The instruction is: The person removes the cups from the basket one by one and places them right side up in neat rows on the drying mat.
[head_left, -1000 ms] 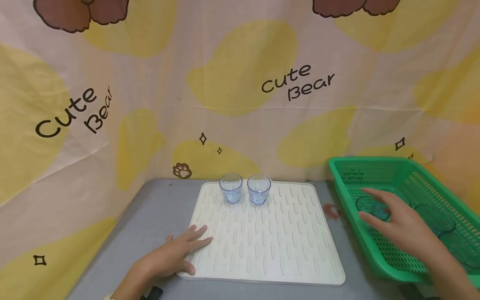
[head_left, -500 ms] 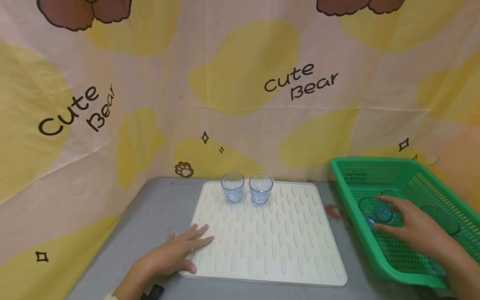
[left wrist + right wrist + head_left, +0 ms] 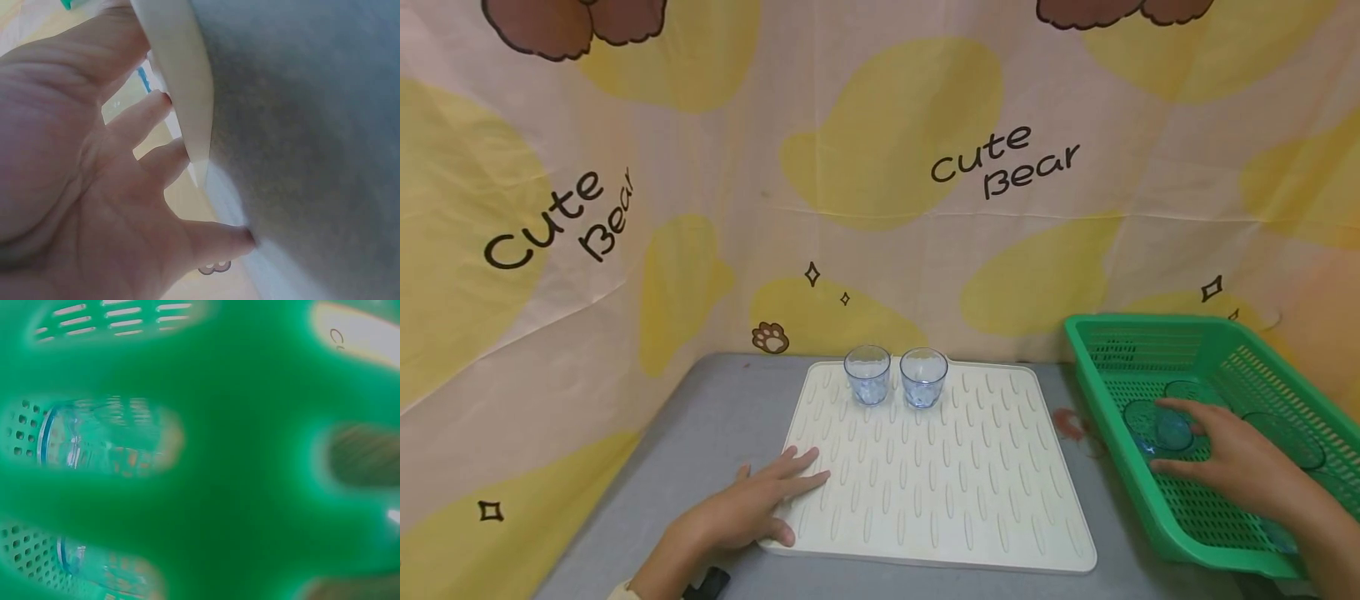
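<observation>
My left hand [image 3: 737,508] rests with spread fingers on the left front corner of a white ridged drying mat [image 3: 970,500]. The left wrist view shows its fingers along the mat's pale edge [image 3: 187,81]. My right hand [image 3: 1240,458] reaches into a green plastic basket [image 3: 1165,525], thumb and fingers apart. Its fingertips are right at a clear bluish drinking glass [image 3: 1138,417] lying there. Two similar glasses, a left one [image 3: 868,379] and a right one [image 3: 923,382], stand upright at the mat's back. The right wrist view is mostly filled by blurred basket wall, with a glass [image 3: 94,437] showing through a slot.
Further glasses lie in the basket, one [image 3: 1288,437] behind my right hand. A grey table [image 3: 722,408] lies under the mat and basket. A printed cloth [image 3: 865,167] hangs behind and at the left. A small black object [image 3: 709,583] sits by my left wrist.
My right hand has moved lower into the basket, its fingers coming down to the nearest glass. The left hand has stayed on the mat. The head view has shifted slightly.
</observation>
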`<state>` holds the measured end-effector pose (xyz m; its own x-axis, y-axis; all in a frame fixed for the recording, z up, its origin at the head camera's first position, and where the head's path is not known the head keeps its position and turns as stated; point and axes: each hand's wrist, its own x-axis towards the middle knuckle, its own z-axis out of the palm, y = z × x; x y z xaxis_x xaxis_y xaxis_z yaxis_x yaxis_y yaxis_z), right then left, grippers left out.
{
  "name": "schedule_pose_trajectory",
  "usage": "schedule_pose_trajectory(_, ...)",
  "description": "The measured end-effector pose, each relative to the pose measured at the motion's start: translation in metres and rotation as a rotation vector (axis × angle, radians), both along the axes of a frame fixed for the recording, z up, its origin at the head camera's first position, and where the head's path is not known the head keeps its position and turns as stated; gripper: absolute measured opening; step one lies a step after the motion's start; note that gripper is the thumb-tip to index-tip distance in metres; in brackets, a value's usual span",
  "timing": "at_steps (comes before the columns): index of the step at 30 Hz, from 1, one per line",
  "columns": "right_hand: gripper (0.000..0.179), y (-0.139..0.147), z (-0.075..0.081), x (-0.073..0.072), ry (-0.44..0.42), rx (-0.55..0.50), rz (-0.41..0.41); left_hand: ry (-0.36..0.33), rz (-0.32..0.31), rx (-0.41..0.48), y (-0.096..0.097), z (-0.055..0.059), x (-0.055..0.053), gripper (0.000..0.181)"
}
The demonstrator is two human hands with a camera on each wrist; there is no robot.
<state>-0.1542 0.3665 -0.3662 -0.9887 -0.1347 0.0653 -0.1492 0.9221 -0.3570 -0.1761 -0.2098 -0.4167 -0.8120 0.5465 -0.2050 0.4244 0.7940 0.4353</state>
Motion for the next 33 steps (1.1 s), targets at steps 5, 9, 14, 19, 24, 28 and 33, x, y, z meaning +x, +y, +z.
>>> schedule_pose_trajectory(5, 0.087, -0.001, 0.001, 0.001, -0.007, 0.007, 0.002, -0.01, 0.005, 0.0, 0.0, 0.0, 0.0, 0.085)
schedule_pose_trajectory(9, 0.09, -0.001, 0.002, 0.001, -0.028, 0.015, -0.018, -0.015, -0.001, 0.008, 0.0, 0.0, -0.001, 0.085)
schedule_pose_trajectory(14, 0.092, 0.0, 0.002, 0.0, -0.044, 0.026, -0.034, -0.006, -0.008, 0.016, -0.001, 0.001, -0.001, 0.085)
schedule_pose_trajectory(19, 0.092, 0.001, 0.002, 0.0, -0.035, 0.052, -0.037, -0.007, -0.002, 0.01, 0.0, 0.001, 0.0, 0.085)
schedule_pose_trajectory(24, 0.098, 0.005, 0.0, -0.001, -0.034, 0.112, -0.061, -0.022, 0.005, 0.004, 0.001, 0.0, -0.002, 0.085)
schedule_pose_trajectory(28, 0.104, 0.008, -0.003, -0.001, -0.051, 0.14, -0.08, -0.026, 0.01, 0.0, 0.002, -0.002, -0.003, 0.085)
schedule_pose_trajectory(33, 0.109, 0.009, -0.008, -0.003, -0.074, 0.146, -0.073, -0.022, 0.014, -0.005, 0.001, -0.001, -0.002, 0.085)
